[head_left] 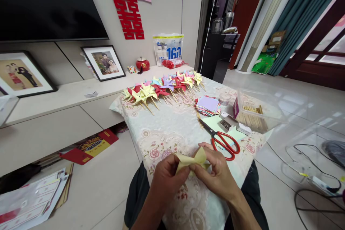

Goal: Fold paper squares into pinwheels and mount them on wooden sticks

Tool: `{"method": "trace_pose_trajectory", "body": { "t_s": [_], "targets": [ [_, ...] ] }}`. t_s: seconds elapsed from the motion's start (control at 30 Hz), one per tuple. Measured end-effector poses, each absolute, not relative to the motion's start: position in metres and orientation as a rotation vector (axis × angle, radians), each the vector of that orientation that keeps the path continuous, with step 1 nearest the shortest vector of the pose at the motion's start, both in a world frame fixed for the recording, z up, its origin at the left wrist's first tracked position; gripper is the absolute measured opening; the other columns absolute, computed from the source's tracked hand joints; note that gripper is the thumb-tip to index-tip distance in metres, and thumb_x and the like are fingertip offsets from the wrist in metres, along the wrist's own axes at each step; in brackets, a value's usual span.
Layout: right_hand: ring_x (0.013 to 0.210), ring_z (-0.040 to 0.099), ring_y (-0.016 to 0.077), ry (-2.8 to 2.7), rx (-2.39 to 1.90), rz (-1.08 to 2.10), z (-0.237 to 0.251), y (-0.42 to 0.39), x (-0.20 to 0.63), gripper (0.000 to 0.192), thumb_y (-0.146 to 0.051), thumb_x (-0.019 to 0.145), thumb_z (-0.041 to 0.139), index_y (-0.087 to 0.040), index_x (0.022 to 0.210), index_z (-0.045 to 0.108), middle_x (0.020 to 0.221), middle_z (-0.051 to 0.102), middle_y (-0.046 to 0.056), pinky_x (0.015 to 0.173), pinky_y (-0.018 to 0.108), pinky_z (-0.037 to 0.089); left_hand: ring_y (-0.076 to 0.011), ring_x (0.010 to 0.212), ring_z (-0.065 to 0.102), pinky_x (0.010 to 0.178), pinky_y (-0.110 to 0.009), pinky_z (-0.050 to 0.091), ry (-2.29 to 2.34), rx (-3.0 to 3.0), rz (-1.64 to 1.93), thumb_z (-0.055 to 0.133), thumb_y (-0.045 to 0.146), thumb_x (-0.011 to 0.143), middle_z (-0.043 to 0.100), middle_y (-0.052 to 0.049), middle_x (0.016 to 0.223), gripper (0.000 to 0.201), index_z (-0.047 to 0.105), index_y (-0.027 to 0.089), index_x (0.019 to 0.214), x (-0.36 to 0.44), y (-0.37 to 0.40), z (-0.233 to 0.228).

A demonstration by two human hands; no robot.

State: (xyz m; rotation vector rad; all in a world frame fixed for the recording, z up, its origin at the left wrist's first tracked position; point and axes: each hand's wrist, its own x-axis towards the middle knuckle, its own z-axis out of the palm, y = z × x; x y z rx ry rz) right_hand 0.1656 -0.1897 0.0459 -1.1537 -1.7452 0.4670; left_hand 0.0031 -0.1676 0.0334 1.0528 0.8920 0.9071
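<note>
A: What does the head view show in the hands?

B: Both grip one piece of folded yellow paper (192, 161), low in the middle, just above the near edge of the counter (172, 129). The left hand (166, 179) pinches its left part between thumb and fingers; the right hand (215, 174) is closed on its right part, fingertips curled over the fold.

A: And around them?

B: Red-handled scissors (222, 140) lie just beyond the right hand, blades pointing away to the left. Past those, a stack of coloured paper squares (208, 105), a small round tub (224, 97) and a clear box of wooden sticks (252, 113). Along the far edge of the flowered cloth sits a row of finished paper pinwheels (164, 88) on sticks, yellow, red, purple and pink.
</note>
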Motion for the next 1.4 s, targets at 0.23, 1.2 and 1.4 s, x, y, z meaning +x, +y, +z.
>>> {"method": "trace_pose_trajectory", "body": {
  "t_s": [0.23, 1.2, 1.4],
  "targets": [
    [0.099, 0.066, 0.0223, -1.526, -1.253, 0.479, 0.038, -0.202, 0.172, 0.022, -0.03, 0.092, 0.063, -0.024, 0.114, 0.065, 0.105, 0.071, 0.005, 0.084, 0.034, 0.053, -0.0172, 0.07, 0.065, 0.068, -0.029, 0.051, 0.758, 0.661, 0.944, 0.078, 0.033, 0.074, 0.072, -0.003, 0.078, 0.023, 0.072, 0.018, 0.091, 0.011, -0.169, 0.037],
    [0.125, 0.053, 0.034, -1.57, -1.282, -0.043, 0.015, -0.208, 0.154, 0.04, -0.017, 0.093, 0.056, -0.023, 0.133, 0.057, 0.135, 0.059, 0.015, 0.1, 0.059, 0.044, -0.0153, 0.066, 0.059, 0.064, -0.026, 0.047, 1.217, 1.043, 1.205, 0.072, 0.026, 0.074, 0.066, 0.002, 0.069, 0.013, 0.062, 0.018, 0.071, 0.018, -0.172, 0.031],
    [0.137, 0.036, 0.04, -1.746, -1.256, -0.206, 0.022, -0.21, 0.148, 0.043, -0.014, 0.09, 0.054, -0.024, 0.131, 0.059, 0.154, 0.038, 0.014, 0.104, 0.064, 0.036, -0.0132, 0.055, 0.051, 0.053, -0.024, 0.04, 1.326, 1.284, 1.185, 0.071, 0.032, 0.074, 0.057, 0.004, 0.058, 0.021, 0.057, 0.02, 0.063, 0.019, -0.174, 0.032]
  ]
}}
